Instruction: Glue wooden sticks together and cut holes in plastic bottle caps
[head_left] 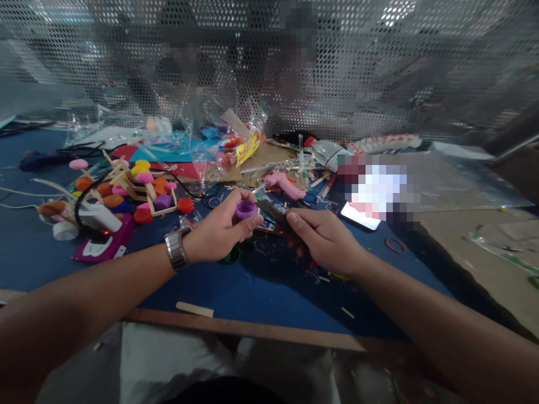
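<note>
Over the blue tabletop [269,303]: purple cap [246,210] and grey tool [273,211] held close together.
Left hand [221,229]: fingers pinch cap. Right hand [324,238]: fingers clenched on tool. Cap-tool contact unclear. Pink glue gun [284,183] just beyond, lit phone [361,216] off right.

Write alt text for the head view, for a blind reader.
A person's left hand holds a purple cap, and the right hand grips a grey tool close to it, above a cluttered blue table. A pink glue gun lies farther back.
</note>
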A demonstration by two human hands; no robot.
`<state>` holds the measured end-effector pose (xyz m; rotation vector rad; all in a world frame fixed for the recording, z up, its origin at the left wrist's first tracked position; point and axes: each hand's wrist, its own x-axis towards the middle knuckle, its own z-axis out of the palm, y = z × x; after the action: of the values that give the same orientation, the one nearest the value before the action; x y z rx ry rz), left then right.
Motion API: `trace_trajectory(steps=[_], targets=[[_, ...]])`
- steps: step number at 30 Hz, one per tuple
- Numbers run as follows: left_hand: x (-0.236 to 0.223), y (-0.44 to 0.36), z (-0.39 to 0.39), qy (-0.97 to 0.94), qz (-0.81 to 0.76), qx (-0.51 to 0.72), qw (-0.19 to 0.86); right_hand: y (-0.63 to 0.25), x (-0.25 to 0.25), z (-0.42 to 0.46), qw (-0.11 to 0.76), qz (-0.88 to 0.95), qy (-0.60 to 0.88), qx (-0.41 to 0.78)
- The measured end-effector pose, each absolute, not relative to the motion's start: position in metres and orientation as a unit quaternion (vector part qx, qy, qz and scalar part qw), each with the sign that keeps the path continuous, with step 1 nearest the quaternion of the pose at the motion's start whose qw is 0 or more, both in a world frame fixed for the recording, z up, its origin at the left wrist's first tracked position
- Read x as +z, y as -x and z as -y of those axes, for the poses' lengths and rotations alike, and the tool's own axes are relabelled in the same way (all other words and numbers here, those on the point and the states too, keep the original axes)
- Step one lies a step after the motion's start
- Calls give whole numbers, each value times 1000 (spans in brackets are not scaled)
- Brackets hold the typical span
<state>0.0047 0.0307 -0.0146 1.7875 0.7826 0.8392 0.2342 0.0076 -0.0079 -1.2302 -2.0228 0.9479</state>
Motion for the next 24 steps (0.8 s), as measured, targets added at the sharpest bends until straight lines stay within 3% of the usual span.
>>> trace_trajectory(steps=[13,24], targets=[[-13,-3,-31,-816,-336,323,342,-232,-4,-6,237,780,465,344],[-14,-4,-32,-783,-339,366,371,-231,-1,-6,219,766,480,367]])
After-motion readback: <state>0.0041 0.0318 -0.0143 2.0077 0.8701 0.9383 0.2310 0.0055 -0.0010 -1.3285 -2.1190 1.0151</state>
